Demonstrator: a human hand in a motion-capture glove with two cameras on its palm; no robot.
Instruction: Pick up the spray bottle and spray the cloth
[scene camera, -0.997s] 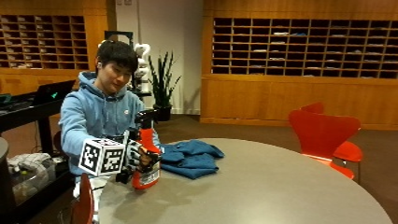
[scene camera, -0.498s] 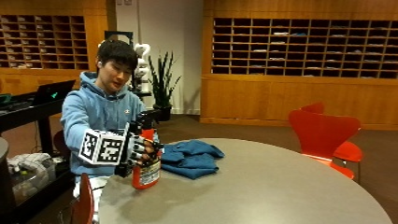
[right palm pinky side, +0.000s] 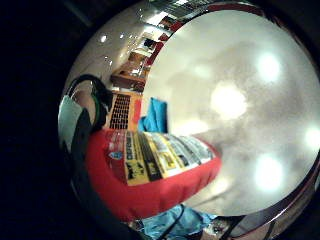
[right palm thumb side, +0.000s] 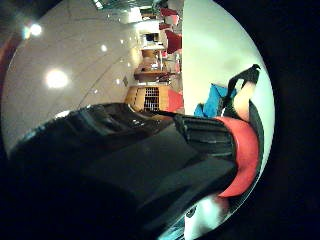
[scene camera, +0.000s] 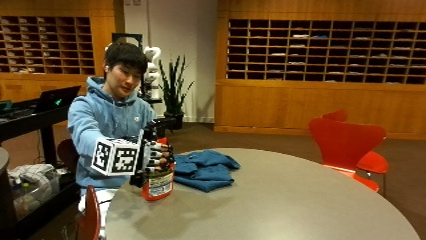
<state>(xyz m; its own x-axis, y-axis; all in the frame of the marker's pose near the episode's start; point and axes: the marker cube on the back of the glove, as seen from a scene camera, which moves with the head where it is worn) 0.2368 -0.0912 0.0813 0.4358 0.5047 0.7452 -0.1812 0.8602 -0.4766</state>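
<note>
The spray bottle (scene camera: 158, 176) is rising off the table, the right hand (scene camera: 154, 156) clasping its rigid, smooth neck.

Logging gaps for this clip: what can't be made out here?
- Nozzle and trigger of the spray bottle: outside view, hidden by the gloved right hand.
- Bottle label text: little finger side palm view, too blurred.
- Blue cloth: thumb side palm view, mostly hidden by the bottle's black head.
</note>
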